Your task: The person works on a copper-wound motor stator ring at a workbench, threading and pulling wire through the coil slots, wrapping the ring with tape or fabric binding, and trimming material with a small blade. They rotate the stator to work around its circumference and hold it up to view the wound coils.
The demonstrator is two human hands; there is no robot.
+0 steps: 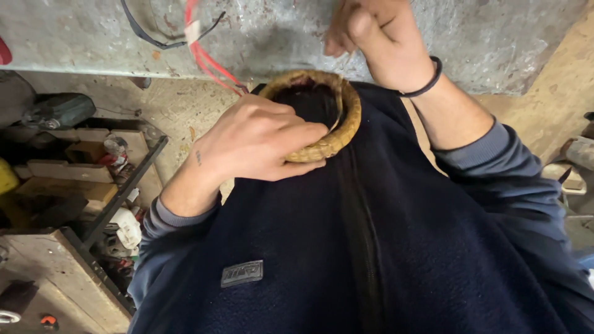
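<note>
Woven ring [334, 127] braced against the chest, centre frame.
It is clamped by the left hand [260, 139] for steadiness; the right hand [371, 40], upper centre, is pinched shut, contents unclear.

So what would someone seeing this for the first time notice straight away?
Dead centre, the left hand grips a round woven ring of straw-coloured coil, held against the dark blue fleece jacket. Above it, the right hand, with a black band on its wrist, is closed in a fist by the grey workbench edge. Red wires hang down at upper left, and a cluttered shelf of small parts sits at far left.
</note>
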